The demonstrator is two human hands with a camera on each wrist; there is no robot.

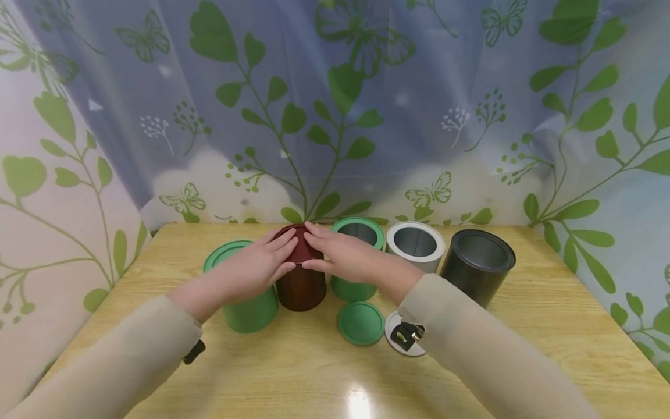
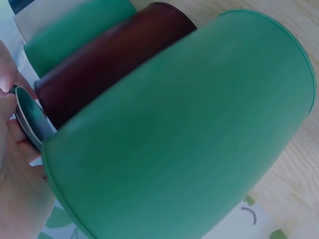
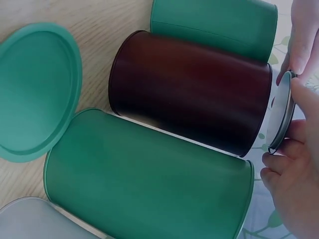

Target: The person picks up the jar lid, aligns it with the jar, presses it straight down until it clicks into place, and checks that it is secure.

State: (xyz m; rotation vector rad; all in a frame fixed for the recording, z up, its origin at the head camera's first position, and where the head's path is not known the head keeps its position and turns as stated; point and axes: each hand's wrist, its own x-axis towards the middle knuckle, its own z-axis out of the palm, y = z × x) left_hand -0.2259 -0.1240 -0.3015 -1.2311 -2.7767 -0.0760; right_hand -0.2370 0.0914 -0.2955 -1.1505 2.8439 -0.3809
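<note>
The left hand (image 1: pixel 256 269) and right hand (image 1: pixel 345 255), fingers curled, pinch the dark red lid (image 1: pixel 300 245) from either side, holding it on top of the dark red tin (image 1: pixel 300 286) between two green tins.

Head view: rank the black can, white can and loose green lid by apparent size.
1. black can, largest.
2. white can, smaller; it stands slightly farther back, so part of the gap may be distance.
3. green lid, flat on the table, smallest.

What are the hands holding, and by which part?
Both the left hand and the right hand hold the dark red lid by its rim, over the dark red can.
</note>
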